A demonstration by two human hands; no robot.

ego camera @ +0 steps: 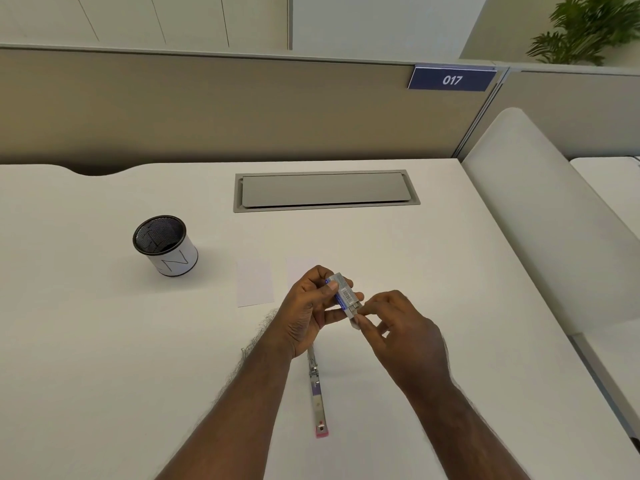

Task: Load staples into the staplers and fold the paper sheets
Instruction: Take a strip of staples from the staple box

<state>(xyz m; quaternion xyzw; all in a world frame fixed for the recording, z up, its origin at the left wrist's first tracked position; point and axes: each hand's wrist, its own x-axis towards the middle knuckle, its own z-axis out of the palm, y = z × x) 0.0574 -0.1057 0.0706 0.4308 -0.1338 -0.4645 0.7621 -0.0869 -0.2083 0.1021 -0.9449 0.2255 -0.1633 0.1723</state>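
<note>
My left hand (pixel 310 313) holds a small blue and grey staple box (pixel 343 294) above the desk. My right hand (pixel 398 327) pinches the box's lower end, where the inner tray sticks out a little. Below my hands a pink stapler (pixel 318 400) lies flat on the white desk, swung wide open, its metal staple channel facing up. Two small white paper sheets lie beyond my hands: one sheet (pixel 254 284) in full view, the second sheet (pixel 299 266) partly hidden by my left hand. A short strip of staples (pixel 243 351) peeks out beside my left forearm.
A black mesh pen cup (pixel 165 244) with a white wrap stands at the left. A grey cable hatch (pixel 325 190) is set into the desk (pixel 104 341) at the back. A white padded divider (pixel 540 220) borders the desk's right side.
</note>
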